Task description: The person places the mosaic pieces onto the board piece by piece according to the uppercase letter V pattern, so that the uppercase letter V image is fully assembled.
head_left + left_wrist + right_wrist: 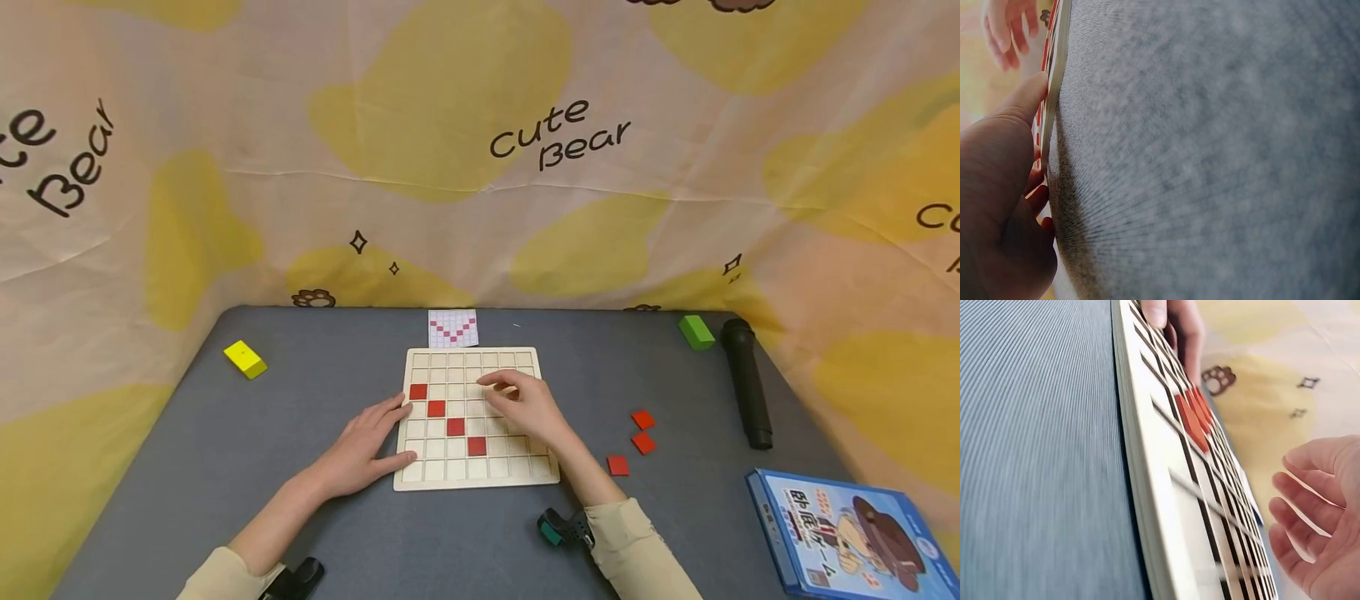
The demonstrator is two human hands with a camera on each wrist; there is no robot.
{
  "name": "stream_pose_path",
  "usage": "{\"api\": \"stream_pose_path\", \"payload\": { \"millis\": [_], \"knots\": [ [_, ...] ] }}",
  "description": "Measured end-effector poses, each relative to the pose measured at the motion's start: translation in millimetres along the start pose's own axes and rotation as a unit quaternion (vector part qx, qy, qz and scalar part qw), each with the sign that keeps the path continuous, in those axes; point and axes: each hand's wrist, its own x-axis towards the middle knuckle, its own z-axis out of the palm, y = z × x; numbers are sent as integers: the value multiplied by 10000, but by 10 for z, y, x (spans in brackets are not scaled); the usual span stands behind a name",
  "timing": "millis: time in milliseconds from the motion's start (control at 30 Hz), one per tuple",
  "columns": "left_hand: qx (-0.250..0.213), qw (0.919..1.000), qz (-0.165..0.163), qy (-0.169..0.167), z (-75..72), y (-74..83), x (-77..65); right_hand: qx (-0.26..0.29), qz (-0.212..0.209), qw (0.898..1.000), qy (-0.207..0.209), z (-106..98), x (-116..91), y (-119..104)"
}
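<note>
A cream grid board (438,471) lies flat on the table, with several red square tiles (456,427) set in its cells along a diagonal from upper left toward lower middle. My left hand (360,446) rests at the board's left edge, thumb and fingertips touching it with the fingers spread. Above the upper right part of the grid hovers my right hand (527,408). Its fingers are loosely bent, and in the right wrist view nothing shows between the fingers (1307,503). A small card (453,328) printed with a pink V of squares lies just behind the board.
Three loose red tiles (642,443) lie right of the board. Farther right are a green block (696,332), a black microphone-shaped object (746,383) and a blue box (862,533). A yellow block (245,359) sits at the back left. Patterned cloth (420,167) hangs behind the table.
</note>
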Motion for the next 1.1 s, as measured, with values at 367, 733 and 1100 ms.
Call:
{"api": "stream_pose_path", "payload": {
  "millis": [367, 733, 1100],
  "knots": [
    [-24, 10000, 25, 20, -9, 19, -4, -311, 271, 9985, 347, -431, -350, 233],
    [-84, 9999, 61, 43, -7, -2, -6, -1173, 679, 9830, 1236, -947, -701, 555],
    [-61, 10000, 71, 25, 4, -25, 9, -1937, 1178, 9638, 1404, -1290, -899, 763]
  ]
}}
